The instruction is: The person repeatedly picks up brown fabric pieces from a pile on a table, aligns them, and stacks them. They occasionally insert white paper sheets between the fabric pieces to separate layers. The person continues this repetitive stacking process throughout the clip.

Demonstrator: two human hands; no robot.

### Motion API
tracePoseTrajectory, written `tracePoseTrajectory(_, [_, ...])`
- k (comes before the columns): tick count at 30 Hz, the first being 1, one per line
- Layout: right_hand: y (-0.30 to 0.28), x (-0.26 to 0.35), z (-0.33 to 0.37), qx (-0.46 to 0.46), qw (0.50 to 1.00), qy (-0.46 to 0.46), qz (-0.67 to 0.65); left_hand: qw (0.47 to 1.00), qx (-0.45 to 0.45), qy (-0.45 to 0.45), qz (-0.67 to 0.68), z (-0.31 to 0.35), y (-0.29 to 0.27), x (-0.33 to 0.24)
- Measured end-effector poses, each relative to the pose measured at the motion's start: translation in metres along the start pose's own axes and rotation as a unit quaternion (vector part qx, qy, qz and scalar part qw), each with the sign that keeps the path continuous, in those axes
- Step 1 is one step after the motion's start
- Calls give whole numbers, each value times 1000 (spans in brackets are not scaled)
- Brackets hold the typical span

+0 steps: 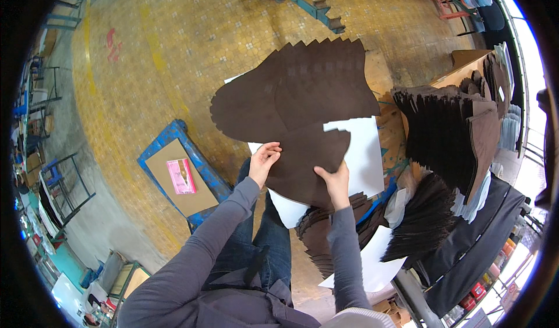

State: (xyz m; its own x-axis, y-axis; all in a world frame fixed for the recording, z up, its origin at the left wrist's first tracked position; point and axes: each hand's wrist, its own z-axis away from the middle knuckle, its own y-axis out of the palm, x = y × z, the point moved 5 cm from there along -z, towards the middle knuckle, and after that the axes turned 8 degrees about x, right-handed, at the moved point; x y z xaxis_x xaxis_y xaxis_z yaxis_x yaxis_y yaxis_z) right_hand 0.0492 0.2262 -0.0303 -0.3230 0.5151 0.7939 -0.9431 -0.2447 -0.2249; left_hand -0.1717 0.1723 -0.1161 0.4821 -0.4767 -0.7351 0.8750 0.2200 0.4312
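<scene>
A dark brown, leather-like cut piece [305, 168] with a curved lower edge lies between my hands. My right hand [336, 185] grips its right edge, thumb on top and the other fingers hidden underneath. At its upper left edge, my left hand [265, 162] is closed, with fingertips and thumb pinched at the border. Just beyond, several similar brown pieces [326, 75] lie fanned out in overlapping steps, making a toothed far edge. White sheets [367, 159] show beneath the pieces.
To the left, a blue metal stand [201, 176] carries a brown board [157, 168] with a pink-and-white packet [181, 175] on it. Thick stacks of brown pieces [437, 136] stand at the right, above a black cover [474, 246]. A green metal bar [303, 6] juts out ahead.
</scene>
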Motion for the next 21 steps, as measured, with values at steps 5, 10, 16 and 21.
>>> tracePoseTrajectory(5, [-44,-6,78,-169,970,-55,-167,995,-23,65,-77,16,28,-53])
tracePoseTrajectory(10, [-77,3,138,-147,869,-311,-356,936,317,150,-9,100,173,-128])
tracePoseTrajectory(16, [-133,-15,234,-202,869,-289,-347,777,465,377,-195,160,249,-147])
tracePoseTrajectory(21, [-144,-45,264,-416,845,-79,-325,866,378,207,-254,121,178,-134])
